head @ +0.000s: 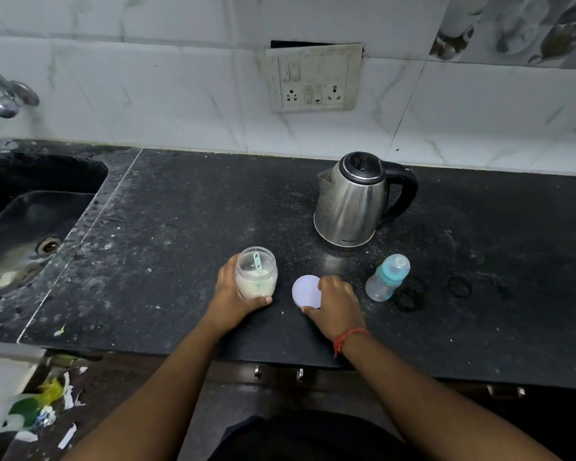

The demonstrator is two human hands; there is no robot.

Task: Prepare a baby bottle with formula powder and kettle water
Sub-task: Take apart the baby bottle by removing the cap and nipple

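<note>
A clear jar of white formula powder (pixel 256 276) stands open on the black counter (pixel 180 227), with a pale green scoop (pixel 257 263) sticking up inside it. My left hand (pixel 235 294) wraps around the jar from the left. Just to its right, the jar's white round lid (pixel 305 290) lies flat on the counter, and my right hand (pixel 336 304) grips its right edge. A baby bottle (pixel 387 277) with a blue collar and clear teat stands capped to the right of that hand. The steel kettle (pixel 354 199) with a black handle sits behind, its lid closed.
A sink (pixel 30 227) is set into the counter at the left, with a tap (pixel 7 94) above it. A socket plate (pixel 315 79) hangs on the tiled wall. Litter lies on the floor at the lower left. Dark ring marks stain the counter right of the bottle.
</note>
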